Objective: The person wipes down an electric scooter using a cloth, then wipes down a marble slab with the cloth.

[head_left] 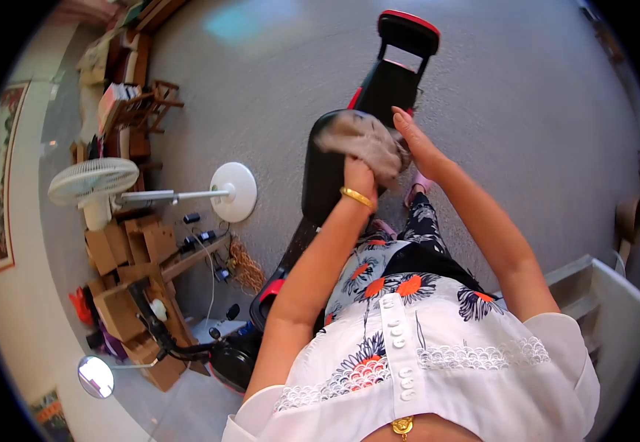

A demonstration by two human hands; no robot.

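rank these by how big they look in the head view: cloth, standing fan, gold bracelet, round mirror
1. Standing fan, counted whole with pole and base
2. Cloth
3. Round mirror
4. Gold bracelet
Apparent size only.

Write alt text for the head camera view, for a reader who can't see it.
A person's left hand grips a brownish cloth over the black seat of a scooter, with the right hand at the cloth's edge. To the left are a white pedestal fan and some cardboard boxes.
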